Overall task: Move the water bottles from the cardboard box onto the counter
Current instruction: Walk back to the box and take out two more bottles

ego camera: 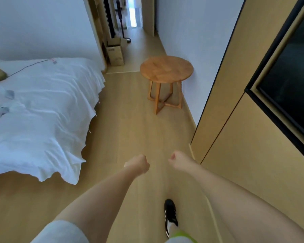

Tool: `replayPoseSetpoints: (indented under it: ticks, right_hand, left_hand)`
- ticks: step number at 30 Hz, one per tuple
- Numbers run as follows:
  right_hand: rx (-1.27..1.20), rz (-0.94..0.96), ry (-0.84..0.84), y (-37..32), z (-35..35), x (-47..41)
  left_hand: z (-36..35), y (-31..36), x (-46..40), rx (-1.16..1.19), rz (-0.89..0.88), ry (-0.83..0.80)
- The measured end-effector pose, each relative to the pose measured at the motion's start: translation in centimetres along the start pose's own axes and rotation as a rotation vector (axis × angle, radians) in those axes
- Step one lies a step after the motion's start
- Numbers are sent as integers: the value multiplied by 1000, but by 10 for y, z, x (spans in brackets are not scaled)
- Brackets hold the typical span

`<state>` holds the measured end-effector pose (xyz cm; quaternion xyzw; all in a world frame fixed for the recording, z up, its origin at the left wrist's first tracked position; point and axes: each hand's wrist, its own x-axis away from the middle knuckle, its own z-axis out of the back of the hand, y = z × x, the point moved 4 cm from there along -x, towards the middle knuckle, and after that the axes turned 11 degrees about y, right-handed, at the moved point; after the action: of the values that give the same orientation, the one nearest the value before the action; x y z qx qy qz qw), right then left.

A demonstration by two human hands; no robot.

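Both my arms reach out in front of me over the wooden floor. My left hand point(138, 163) is curled into a fist and holds nothing. My right hand point(177, 159) is also curled into a fist, empty. A tall cardboard box point(115, 52) with its flaps open stands far ahead in the hallway, against the left wall by the doorway. No water bottles and no counter are visible; the box's inside is hidden from here.
A bed with white sheets point(42, 111) fills the left side. A round wooden side table point(166, 68) stands against the right wall ahead. A wooden cabinet wall with a dark screen point(291, 85) lines the right. My black shoe point(170, 214) is on the floor below.
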<state>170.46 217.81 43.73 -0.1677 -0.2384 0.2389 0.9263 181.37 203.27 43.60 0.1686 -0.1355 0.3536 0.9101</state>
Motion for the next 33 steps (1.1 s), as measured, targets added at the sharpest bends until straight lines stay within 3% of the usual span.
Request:
replayPoseSetpoints:
  ticks: [13,33]
  right_hand:
    - [221,247,-90,-98,112,-286]
    - [124,178,-66,-284,199,-742]
  left_hand:
    - [128,40,-263,45,144,49]
    - [322,4,-733,37,131,-11]
